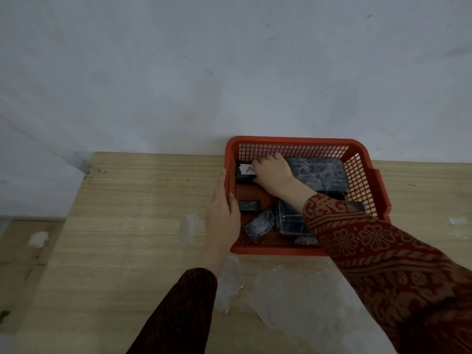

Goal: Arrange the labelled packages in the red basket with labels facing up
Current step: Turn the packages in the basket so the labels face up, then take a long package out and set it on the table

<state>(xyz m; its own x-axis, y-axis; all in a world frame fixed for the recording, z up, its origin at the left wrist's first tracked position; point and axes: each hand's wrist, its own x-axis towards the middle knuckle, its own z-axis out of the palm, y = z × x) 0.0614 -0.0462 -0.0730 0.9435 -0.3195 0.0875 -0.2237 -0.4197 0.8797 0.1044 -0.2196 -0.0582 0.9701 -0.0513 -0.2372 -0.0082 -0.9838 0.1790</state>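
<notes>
A red mesh basket [367, 169] stands on the wooden table against the wall. Inside lie several dark, plastic-wrapped packages. One at the far left [244, 172] shows a white label with a letter facing up. My right hand [274, 176] reaches into the basket and rests on that package, fingers curled over it. A large package [321, 175] fills the far right; smaller ones [260, 226] lie near the front with no labels showing. My left hand [222, 213] grips the basket's left rim, thumb inside.
The table [132, 200] has light wood grain with pale torn patches [189, 227] and a crumpled clear plastic sheet [293, 290] in front of the basket. A grey wall rises right behind. The table's left edge drops to a lower surface [25, 251].
</notes>
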